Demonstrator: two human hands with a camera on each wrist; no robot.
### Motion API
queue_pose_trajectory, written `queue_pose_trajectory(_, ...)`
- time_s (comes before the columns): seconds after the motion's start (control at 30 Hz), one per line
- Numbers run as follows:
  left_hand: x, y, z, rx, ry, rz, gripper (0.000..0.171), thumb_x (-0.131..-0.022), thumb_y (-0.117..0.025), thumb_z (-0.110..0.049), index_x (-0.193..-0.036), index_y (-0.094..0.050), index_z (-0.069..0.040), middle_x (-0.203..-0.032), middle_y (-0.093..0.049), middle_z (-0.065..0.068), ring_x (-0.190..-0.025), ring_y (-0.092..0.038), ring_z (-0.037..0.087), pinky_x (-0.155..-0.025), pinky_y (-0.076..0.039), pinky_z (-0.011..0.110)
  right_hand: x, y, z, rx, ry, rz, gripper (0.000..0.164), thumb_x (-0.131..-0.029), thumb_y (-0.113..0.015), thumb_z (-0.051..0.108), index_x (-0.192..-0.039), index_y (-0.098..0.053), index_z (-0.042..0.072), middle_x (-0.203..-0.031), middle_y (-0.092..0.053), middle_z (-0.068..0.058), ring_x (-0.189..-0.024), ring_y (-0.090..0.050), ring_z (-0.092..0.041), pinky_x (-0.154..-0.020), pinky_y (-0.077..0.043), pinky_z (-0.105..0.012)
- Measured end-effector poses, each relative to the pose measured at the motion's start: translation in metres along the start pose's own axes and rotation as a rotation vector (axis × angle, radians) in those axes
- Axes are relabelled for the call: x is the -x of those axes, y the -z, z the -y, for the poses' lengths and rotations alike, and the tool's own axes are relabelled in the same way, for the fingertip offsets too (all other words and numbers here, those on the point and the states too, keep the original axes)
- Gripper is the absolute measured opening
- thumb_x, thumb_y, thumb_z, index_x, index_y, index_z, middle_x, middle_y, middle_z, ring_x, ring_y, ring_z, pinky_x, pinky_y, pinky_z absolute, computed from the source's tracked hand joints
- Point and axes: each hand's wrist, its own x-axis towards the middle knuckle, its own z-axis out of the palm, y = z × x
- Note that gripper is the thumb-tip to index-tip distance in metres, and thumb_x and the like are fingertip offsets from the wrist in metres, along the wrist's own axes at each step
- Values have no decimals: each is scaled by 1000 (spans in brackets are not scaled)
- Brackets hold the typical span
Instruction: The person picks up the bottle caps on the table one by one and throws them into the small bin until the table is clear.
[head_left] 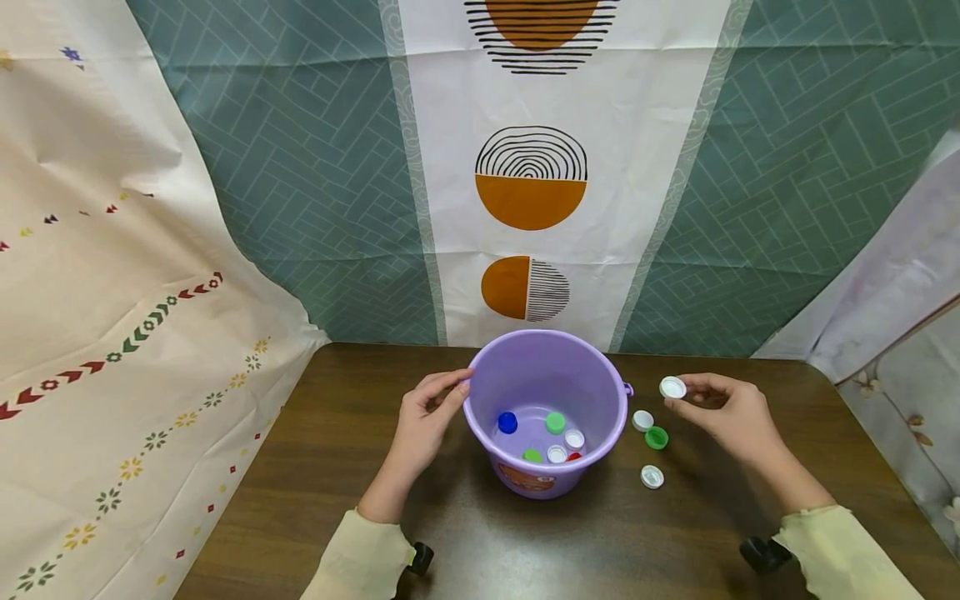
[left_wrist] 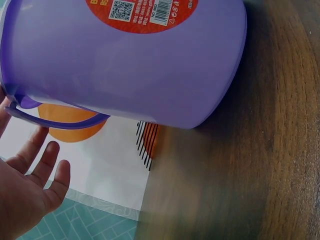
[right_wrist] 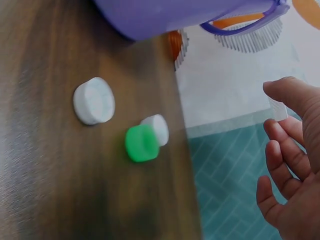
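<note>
A purple bucket [head_left: 543,362] stands upright on the table, and my left hand [head_left: 418,423] pinches its left rim between thumb and fingers. Inside at the bottom lie several bottle caps, among them a blue cap [head_left: 507,422], a green cap [head_left: 555,422] and a partly hidden red cap [head_left: 574,457]. Right of the bucket, my right hand [head_left: 735,410] pinches a white bottle cap [head_left: 672,387] between thumb and fingers, raised above the table. Below it on the tabletop lie a white cap [head_left: 642,421] touching a green cap [head_left: 656,437], and another white cap [head_left: 652,477] nearer the front.
The dark wooden table [head_left: 300,500] ends at a hanging cloth [head_left: 315,208] with green and white panels. Cream patterned cloth [head_left: 150,375] hangs at the left, floral cloth [head_left: 907,392] at the right. The bucket's purple handle [left_wrist: 65,122] hangs down outside its wall.
</note>
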Motion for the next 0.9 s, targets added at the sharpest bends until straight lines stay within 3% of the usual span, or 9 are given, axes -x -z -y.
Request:
queue_pose_trajectory(0.13, -1, 0, -1, 2, -6, -1, 26, -89, -64, -16, -113, -68, -7, -110, -66, 9, -92, -56, 8, -66, -45, 21, -7, 2, 11, 3, 7, -13, 34, -72, -78, 41, -101, -70, 25, -95, -72, 1, -79, -59, -6, -65, -46, -11)
queue_pose_trajectory(0.4, -1, 0, -3, -2, -11, -1, 26, -89, -64, -16, -112, -68, -6, -110, -66, 10, -92, -56, 9, -66, -45, 24, -15, 3, 36, 0, 23, -71, 34, -72, -78, 43, -99, -71, 25, -89, -72, 2, -74, -60, 1, -63, -46, -10)
queue_pose_trajectory(0.9, 0, -1, -3, 6, -9, -7, 25, -88, -65, -16, -112, -68, -7, -109, -67, 10, -89, -54, 9, -65, -43, 20, -26, 4, 76, -18, 23, -39, 36, -71, -76, 49, -101, -69, 30, -92, -71, 6, -79, -59, -2, -64, -47, -13)
